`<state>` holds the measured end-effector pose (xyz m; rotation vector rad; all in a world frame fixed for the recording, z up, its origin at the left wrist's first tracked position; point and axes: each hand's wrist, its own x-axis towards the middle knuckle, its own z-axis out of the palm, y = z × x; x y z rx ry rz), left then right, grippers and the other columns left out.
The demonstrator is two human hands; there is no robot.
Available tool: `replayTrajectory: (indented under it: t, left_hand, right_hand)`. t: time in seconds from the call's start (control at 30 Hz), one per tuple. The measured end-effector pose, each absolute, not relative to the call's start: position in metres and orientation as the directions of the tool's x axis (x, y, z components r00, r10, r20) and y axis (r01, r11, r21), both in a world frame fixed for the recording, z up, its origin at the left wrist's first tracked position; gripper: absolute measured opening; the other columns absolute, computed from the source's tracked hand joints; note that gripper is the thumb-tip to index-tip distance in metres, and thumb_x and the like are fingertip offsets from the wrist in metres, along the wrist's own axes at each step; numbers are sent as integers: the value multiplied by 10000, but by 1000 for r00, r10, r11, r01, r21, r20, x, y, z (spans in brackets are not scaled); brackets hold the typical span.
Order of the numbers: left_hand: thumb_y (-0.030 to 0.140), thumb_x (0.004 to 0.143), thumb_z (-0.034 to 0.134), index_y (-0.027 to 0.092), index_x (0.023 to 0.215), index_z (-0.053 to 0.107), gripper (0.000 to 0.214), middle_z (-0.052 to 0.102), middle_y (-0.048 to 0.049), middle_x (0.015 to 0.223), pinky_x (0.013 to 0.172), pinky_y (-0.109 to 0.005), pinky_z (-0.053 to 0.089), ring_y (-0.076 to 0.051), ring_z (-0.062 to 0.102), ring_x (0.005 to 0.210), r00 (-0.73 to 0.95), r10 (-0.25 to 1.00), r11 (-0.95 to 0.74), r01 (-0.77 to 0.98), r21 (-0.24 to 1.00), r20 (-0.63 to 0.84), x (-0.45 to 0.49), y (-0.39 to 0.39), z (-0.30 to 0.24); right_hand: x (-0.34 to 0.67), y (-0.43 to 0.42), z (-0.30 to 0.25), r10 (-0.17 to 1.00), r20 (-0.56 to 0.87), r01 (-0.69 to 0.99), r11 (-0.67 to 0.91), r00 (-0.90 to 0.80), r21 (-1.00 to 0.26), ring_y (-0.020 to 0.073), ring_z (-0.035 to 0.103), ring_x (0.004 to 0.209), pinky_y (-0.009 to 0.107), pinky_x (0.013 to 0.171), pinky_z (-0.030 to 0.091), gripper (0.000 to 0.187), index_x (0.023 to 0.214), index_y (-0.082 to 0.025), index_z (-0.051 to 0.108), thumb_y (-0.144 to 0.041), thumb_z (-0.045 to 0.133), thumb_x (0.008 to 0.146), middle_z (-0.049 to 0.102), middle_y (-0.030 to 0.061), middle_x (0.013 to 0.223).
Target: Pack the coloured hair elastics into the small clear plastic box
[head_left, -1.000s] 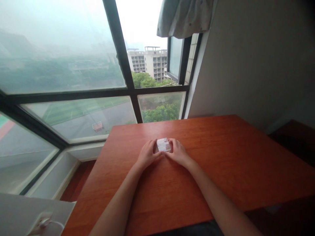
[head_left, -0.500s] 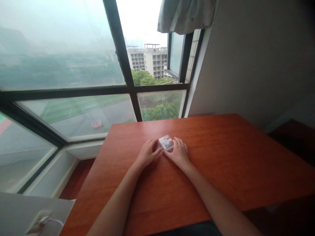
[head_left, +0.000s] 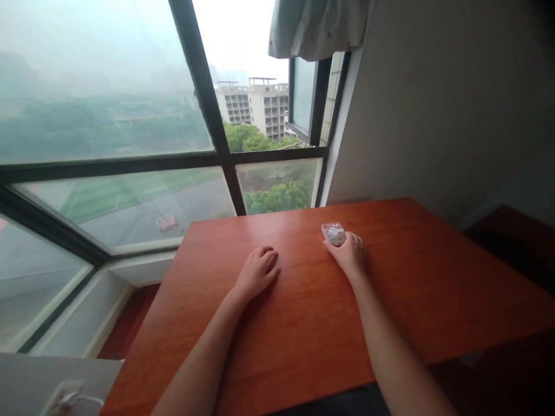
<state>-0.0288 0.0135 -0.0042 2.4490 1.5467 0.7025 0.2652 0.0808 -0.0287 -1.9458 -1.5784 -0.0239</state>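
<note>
A small clear plastic box [head_left: 333, 232] with whitish and greenish contents is at the far part of the reddish-brown wooden table [head_left: 303, 323]. My right hand [head_left: 350, 252] grips the box at its near right corner, thumb on the near side and fingers along the right. What exactly lies inside the box is too small to tell. My left hand [head_left: 259, 270] rests on the tabletop to the left, apart from the box. Its fingers are loosely bent and spread, with nothing in them.
Beyond the table stands a dark-framed window [head_left: 225, 156], with one pane swung outward. A grey curtain [head_left: 318, 29] hangs at its top. The wall [head_left: 416, 115] rises at the right. At lower left, a cable [head_left: 89, 398] is plugged into a wall socket.
My right hand has moved the plastic box to the right and slightly away from me. My left hand has let go of it and stayed at the left.
</note>
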Motion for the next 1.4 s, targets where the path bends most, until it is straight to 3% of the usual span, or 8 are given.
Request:
replayTrajectory:
  t: [0.2,0.33,0.5,0.63,0.77,0.97,1.27,1.4]
  left_hand:
    - [300,856,565,206,1117,600,280,534,-107,1255,1009,-415,443,-248,529,1142,358,881,-461,799,385,310,-29,14,-4]
    - [294,854,566,209,1112,603,275,537,-106,1251,1003,-416,449,-247,534,1135,360,878,-466,793,393,314,-29,14,-3]
    - [297,852,567,212,1118,602,282,535,-101,1252,1006,-413,446,-246,531,1137,357,878,-463,803,375,319,-29,13,-3]
    - [302,835,577,211,1146,594,324,537,-104,1254,1015,-420,436,-251,528,1142,341,885,-445,820,360,317,-27,12,-2]
    - [264,802,583,210,1211,560,413,518,-111,1316,1080,-436,374,-266,477,1228,372,880,-460,822,335,295,-23,7,1]
    - [207,808,530,234,1318,485,513,419,-118,1464,1151,-545,201,-293,321,1384,396,892,-448,838,311,218,-15,1,3]
    - [222,821,534,282,1291,506,475,460,-72,1431,1151,-519,210,-257,367,1354,404,886,-461,817,346,226,-16,3,4]
    - [217,822,527,248,1313,469,495,477,-87,1418,1153,-501,208,-248,387,1342,390,891,-452,812,369,234,-15,3,3]
  right_hand:
    - [254,77,-36,902,354,914,-93,245,-395,324,471,1192,408,969,343,686,1189,-121,548,-594,651,703,560,193,1273]
    - [256,75,-36,906,352,919,-88,234,-384,336,449,1215,441,977,339,710,1225,-118,523,-607,629,722,531,205,1295]
    - [243,73,-22,811,528,878,39,252,-478,359,440,1225,501,998,347,814,1354,-91,390,-562,644,741,479,237,1341]
    - [199,57,-10,766,640,762,454,-68,-462,292,437,1255,475,1058,352,598,1360,-141,405,-406,559,847,508,176,1332]
    - [159,33,-10,756,495,633,641,-427,-434,281,366,1339,473,1109,316,656,1416,-148,374,-337,577,822,442,161,1428]
    - [153,27,-13,778,307,626,625,-547,-467,244,413,1321,497,1128,263,493,1369,-212,469,-277,487,881,508,95,1404]
    - [154,31,-19,787,332,615,615,-521,-494,240,431,1310,478,1127,283,478,1350,-178,473,-285,492,885,529,115,1376]
    - [153,32,-23,797,380,619,603,-469,-502,250,486,1240,471,1096,339,481,1320,-130,465,-287,517,869,555,152,1312]
